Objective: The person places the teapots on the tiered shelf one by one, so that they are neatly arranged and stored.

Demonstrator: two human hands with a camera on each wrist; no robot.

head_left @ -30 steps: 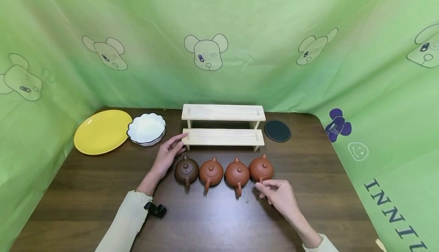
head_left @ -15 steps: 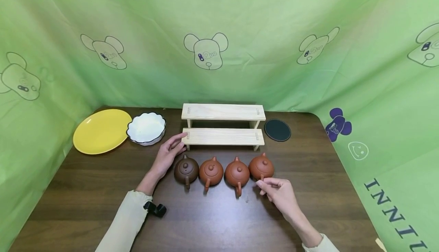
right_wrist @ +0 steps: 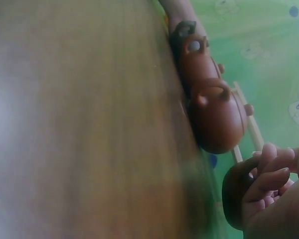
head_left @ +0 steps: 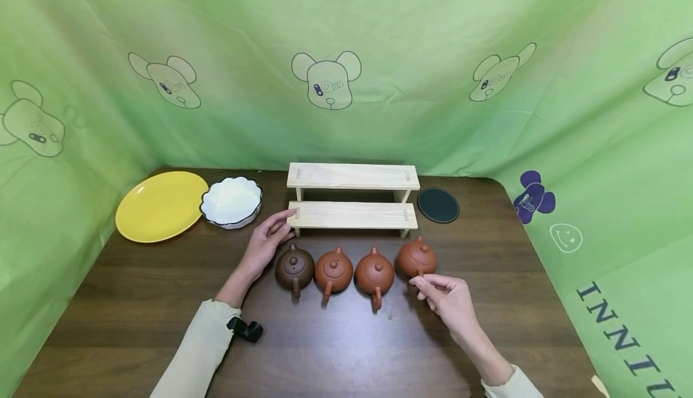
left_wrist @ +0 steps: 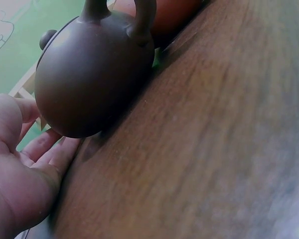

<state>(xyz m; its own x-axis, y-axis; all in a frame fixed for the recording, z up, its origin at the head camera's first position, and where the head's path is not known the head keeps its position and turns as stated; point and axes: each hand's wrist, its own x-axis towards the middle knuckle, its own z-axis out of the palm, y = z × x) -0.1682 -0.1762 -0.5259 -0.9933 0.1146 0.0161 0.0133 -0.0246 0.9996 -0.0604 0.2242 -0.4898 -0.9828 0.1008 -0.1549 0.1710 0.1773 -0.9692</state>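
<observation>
A row of teapots lies across the table in the head view: a dark brown teapot (head_left: 295,267) at the left, then two reddish-brown teapots (head_left: 333,272) (head_left: 375,273). At the right end, my right hand (head_left: 449,302) pinches the handle of another reddish-brown teapot (head_left: 417,258), which appears raised off the table. The right wrist view shows fingers curled at this teapot (right_wrist: 234,194). My left hand (head_left: 263,246) holds the left end of the wooden two-step stand (head_left: 352,214), its index fingertip on the lower board. The dark teapot (left_wrist: 92,74) partly hides its fingers in the left wrist view.
Left of the stand are a scalloped white bowl (head_left: 231,201) and a yellow plate (head_left: 161,207). A round dark coaster (head_left: 438,205) lies to the right of it. A green printed curtain (head_left: 379,127) hangs behind and along both sides of the table (head_left: 346,350).
My right hand has moved slightly away from me and to the right with the rightmost teapot, which has risen a little. My left hand stays at the stand.
</observation>
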